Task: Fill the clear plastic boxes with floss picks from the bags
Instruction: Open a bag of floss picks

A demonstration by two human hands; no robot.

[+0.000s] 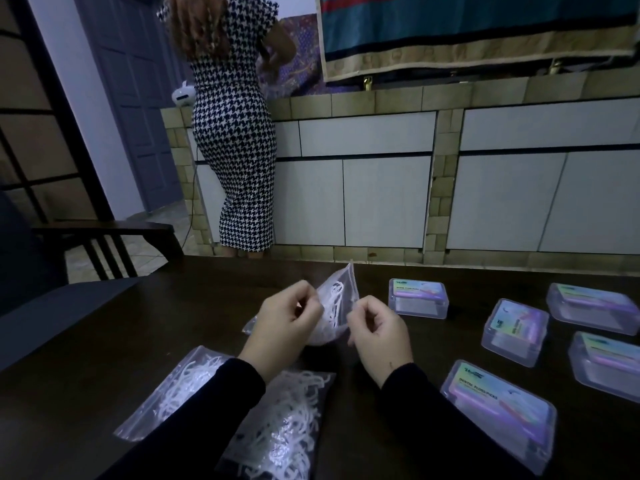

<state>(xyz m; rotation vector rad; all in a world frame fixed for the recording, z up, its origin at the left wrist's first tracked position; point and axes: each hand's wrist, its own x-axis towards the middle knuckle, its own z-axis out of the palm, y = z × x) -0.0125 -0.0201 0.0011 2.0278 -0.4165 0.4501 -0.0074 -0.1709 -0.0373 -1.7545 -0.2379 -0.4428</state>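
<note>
The filling looks barely begun — all five clear plastic boxes sit lidded on the dark table point(381, 393) to the right, and none appears to hold loose picks yet, though their labelled lids hide much of the inside; the nearest box point(498, 414) lies just right of the right forearm, the farthest box point(418, 298) near the table's far edge, three more between and beyond them. The left hand point(287, 323) and right hand point(377, 332) each pinch, with curled fingers, an edge of the mouth of a small zip bag point(334, 306) held above the table, seemingly pulling it open; white floss picks point(335, 296) show inside it. Two more bags, apparently still full, lie flat by the left sleeve — the left bag point(176, 389) and the near bag point(277, 427); opening, pouring and box-opening all remain.
</note>
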